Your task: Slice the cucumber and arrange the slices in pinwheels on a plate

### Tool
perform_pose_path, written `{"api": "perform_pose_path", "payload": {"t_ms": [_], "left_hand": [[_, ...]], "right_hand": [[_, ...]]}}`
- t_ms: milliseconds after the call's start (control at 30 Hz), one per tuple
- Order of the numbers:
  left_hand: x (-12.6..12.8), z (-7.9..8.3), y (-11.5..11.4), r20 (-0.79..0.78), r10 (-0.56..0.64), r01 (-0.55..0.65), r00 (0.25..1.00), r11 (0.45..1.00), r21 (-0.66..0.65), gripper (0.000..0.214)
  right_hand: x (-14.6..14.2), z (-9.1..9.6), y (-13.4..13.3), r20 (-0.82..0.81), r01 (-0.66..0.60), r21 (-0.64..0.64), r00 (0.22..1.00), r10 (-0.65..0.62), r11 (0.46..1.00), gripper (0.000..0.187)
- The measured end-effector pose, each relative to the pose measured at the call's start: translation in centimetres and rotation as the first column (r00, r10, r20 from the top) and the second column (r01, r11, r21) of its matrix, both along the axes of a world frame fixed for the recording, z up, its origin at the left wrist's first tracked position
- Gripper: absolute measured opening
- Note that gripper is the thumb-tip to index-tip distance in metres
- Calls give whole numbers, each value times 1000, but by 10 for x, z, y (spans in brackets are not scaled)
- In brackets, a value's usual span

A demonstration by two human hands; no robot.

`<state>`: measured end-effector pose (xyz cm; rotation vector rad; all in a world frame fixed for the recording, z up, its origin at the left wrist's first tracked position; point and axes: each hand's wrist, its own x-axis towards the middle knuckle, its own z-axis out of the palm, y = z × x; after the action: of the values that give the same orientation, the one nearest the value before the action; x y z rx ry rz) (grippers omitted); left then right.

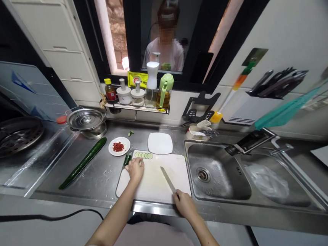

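A white cutting board [158,192] lies on the steel counter in front of me. My left hand [135,169] is over its upper left part, fingers curled together, with what looks like a pale cucumber slice at the fingertips. Just above them, several thin cucumber slices [144,155] overlap in a row. A dark green cucumber piece [127,159] lies beside the knuckles, partly hidden. My right hand [185,204] is wrapped round the handle of a kitchen knife [168,179]. Its blade points up and left, low over or on the board, apart from the slices.
A whole cucumber [83,163] lies at left, near a plate of chopped red pieces [118,147]. Behind the board is a white square dish [160,143]. The sink [222,171] adjoins on the right. A seasoning rack [139,108] hangs below the window; a steel pot [87,122] stands at back left.
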<state>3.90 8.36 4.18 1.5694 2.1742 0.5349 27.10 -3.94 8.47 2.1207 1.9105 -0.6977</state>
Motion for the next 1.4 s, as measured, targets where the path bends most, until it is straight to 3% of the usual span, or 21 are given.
{"api": "perform_pose_path", "payload": {"t_ms": [167, 433, 733, 933, 1067, 1400], "left_hand": [[21, 1, 22, -40, -100, 99, 994, 995, -25, 32], [27, 1, 46, -143, -226, 212, 963, 971, -107, 34], [29, 5, 51, -63, -187, 182, 980, 980, -83, 22], [26, 11, 45, 138, -93, 112, 986, 984, -137, 22], [23, 9, 31, 237, -98, 154, 967, 960, -232, 20], [15, 7, 8, 38, -262, 263, 964, 935, -236, 25]], "right_hand": [[-1, -2, 0, -10, 17, -7, 1000, -18, 1000, 34], [-2, 5, 4, -33, 45, -56, 998, -47, 997, 34], [1, 2, 5, -57, 52, -59, 997, -56, 997, 34], [0, 4, 7, -53, 34, -66, 998, -37, 997, 36], [-1, 9, 8, -33, 6, -59, 999, -8, 998, 36], [-17, 19, 6, -46, -76, -55, 996, 74, 996, 35]]}}
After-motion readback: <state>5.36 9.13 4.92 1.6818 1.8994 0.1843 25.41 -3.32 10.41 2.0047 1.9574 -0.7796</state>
